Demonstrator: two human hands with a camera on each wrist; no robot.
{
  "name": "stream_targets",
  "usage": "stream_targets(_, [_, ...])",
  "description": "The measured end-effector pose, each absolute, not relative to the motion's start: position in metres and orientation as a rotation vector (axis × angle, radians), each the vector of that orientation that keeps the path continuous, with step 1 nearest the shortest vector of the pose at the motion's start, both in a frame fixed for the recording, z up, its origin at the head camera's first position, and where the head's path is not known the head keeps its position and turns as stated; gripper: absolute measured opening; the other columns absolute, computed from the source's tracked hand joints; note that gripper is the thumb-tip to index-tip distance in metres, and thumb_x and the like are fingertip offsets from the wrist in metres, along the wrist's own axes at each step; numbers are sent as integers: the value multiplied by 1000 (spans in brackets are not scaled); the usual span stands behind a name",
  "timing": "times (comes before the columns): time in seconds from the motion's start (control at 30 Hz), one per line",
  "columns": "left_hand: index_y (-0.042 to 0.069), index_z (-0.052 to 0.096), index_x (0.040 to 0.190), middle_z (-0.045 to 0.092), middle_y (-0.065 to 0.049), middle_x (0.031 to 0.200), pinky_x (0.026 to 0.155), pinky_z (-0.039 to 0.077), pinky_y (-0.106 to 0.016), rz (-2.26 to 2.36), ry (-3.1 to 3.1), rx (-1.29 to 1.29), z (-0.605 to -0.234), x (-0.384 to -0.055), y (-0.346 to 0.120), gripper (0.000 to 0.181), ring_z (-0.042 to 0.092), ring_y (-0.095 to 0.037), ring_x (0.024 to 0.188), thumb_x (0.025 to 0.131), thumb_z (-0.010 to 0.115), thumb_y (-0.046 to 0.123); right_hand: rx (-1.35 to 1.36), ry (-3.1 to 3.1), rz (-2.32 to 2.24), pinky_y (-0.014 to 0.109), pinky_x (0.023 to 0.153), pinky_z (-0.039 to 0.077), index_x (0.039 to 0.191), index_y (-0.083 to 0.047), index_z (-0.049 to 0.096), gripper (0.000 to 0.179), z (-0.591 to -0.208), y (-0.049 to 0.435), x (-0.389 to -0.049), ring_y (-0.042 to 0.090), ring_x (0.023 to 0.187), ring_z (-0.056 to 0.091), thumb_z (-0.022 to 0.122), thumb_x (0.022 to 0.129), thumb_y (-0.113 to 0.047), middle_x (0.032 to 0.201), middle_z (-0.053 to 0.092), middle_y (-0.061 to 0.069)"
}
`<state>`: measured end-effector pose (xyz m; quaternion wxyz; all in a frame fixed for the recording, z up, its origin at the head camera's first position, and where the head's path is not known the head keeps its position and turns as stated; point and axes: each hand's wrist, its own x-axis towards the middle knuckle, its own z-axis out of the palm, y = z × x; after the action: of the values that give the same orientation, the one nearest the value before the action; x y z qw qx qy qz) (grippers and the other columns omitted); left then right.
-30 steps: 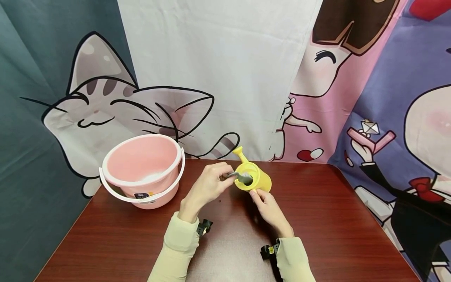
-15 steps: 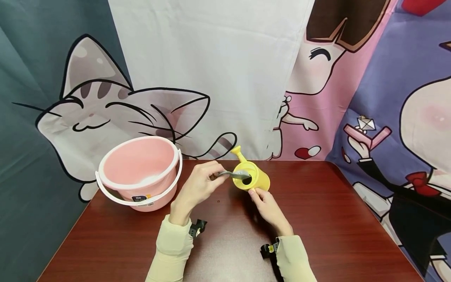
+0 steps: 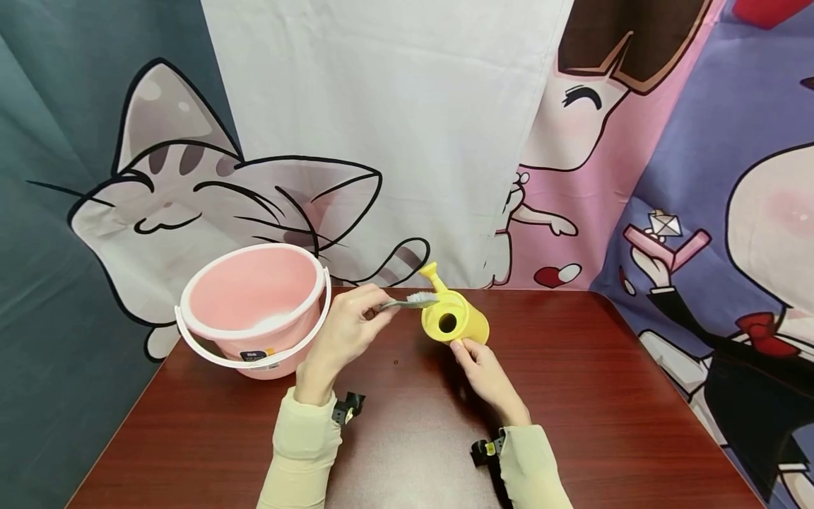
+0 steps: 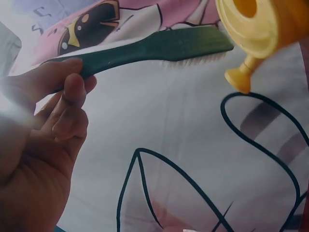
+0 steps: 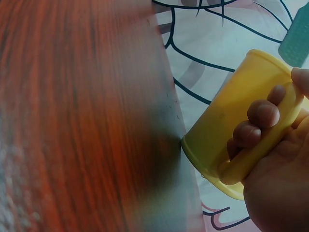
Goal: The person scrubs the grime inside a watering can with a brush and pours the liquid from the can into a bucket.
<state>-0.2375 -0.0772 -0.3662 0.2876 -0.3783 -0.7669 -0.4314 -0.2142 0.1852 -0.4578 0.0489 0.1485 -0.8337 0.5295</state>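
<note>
My left hand point(image 3: 346, 325) pinches the handle end of a green brush point(image 4: 140, 50) between thumb and fingers. The head view shows the brush point(image 3: 410, 303) nearly level with its white bristles up, its tip by the rim of a small yellow watering can point(image 3: 473, 324). Fingers of my right hand point(image 3: 486, 375) are wrapped round the can's handle, plain in the right wrist view on the yellow watering can point(image 5: 231, 106). The can is tilted, with its round opening towards me and its spout pointing up and away. What is inside the dark opening cannot be seen.
A pink bucket point(image 3: 254, 290) with a white handle point(image 3: 181, 332) stands at the left of the brown wooden table point(image 3: 604, 396). Behind the table's far edge hangs a printed cloth point(image 3: 394, 141) with cartoon figures. A tiny dark ring point(image 3: 396, 362) lies on the tabletop.
The brush head has come out of the watering can's opening and moved up and to the left with my left hand. My right hand and the can stay almost where they were.
</note>
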Motion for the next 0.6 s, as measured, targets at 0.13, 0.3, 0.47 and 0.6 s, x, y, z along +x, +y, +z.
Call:
stream_targets(0.13, [11,68,84,58,4,80,59,44,-23,-1073,-2041,-963,-369,-238,-81,12,52,-7,67,84,73,0,445,-2536,1638,24,56,33,69,-4,46,36,-458,185,-214,9,59,38,51,103,-16,64,38,-2])
stream_targets(0.3, [6,69,86,60,0,82,60,44,-26,-1022,-1982,-904,-379,-246,-83,11,52,-11,70,84,70,-4,440,-2525,1653,24,56,33,69,-3,46,36,-457,187,-215,9,59,37,51,103,-15,64,38,-1])
stream_targets(0.47, [4,69,90,60,-5,86,59,46,-29,-897,-1991,-850,-402,-259,-83,12,55,-15,68,82,69,-5,450,-2494,1697,24,55,32,69,-1,46,37,-458,188,-216,9,58,37,51,103,-14,63,37,0])
stream_targets(0.6, [5,68,90,59,-5,87,56,46,-30,-816,-2060,-813,-424,-270,-83,13,56,-17,65,83,71,-4,457,-2470,1731,24,55,32,68,-1,45,37,-459,188,-217,8,57,37,50,103,-12,62,37,-1])
